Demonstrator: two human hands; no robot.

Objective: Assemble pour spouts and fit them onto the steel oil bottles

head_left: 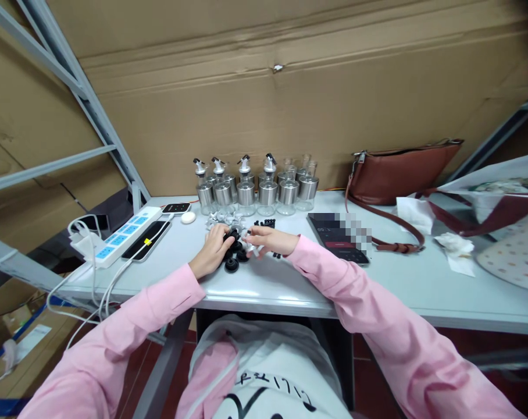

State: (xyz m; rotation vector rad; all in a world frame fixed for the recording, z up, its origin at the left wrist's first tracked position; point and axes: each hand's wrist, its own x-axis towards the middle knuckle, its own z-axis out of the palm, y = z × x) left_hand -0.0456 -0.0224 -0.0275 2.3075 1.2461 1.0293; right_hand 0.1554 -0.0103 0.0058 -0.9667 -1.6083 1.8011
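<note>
My left hand [212, 249] curls over a small pile of black ribbed stoppers [231, 265], its fingertips closed round a black piece at the top. My right hand [270, 240] pinches a small white pour spout [256, 251] just to the right of that pile. The two hands are close together, their fingertips partly hidden by the parts. Behind them lie several loose silver-white spout pieces [223, 219]. Small black caps [266, 223] sit in short rows beyond my right hand, and a few more lie partly under it.
Glass bottles with metal sleeves [268, 192] stand along the cardboard wall, several with spouts fitted. To the left are a power strip [128, 235], a phone [148, 240] and a round white object [188, 217]. A tablet-like device [334, 235] and a brown bag [399, 171] lie right.
</note>
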